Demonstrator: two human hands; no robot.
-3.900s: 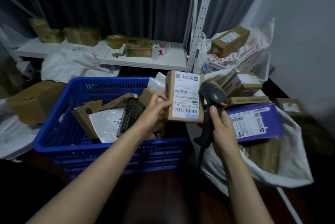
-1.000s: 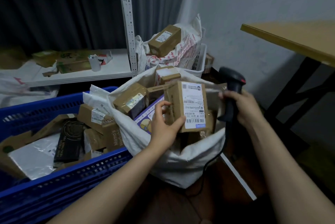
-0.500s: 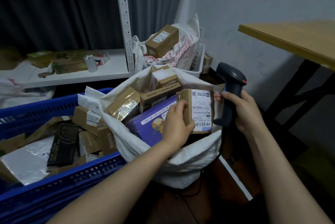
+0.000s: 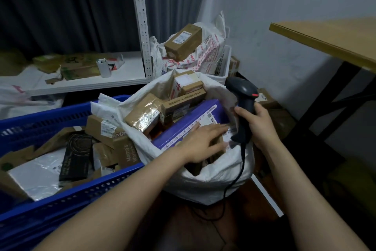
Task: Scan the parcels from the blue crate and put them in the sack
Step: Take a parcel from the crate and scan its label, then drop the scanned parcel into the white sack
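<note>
From where I stand, the white sack slumps open just beside the blue crate, its near lip folded low. The left hand lies over a brown parcel that already sits in the sack's mouth, against the purple box. Its fingers are stretched out flat on top, pressing rather than gripping. The right hand is wrapped round the handle of the scanner, held upright at the sack's far rim with its cable trailing down the outside.

I take this to be the settling-in of a scanned parcel. It would go best pushed down flat into the gap beside the purple box, so that it does not perch and slide off. The cable should stay outside the sack so nothing catches on it. Then the left hand can go straight to the crate, where more parcels wait.

Much is hidden. The palm covers most of the parcel, and I cannot tell whether the thumb hooks under its edge. The sack's depth is masked by the parcels on top, so I cannot judge how much room remains. The crate runs out of sight on the left. Further back, a second sack with a box on top hides whatever lies behind it. The things on the white shelf are too dim to name. The wooden table is cut off at the right.
</note>
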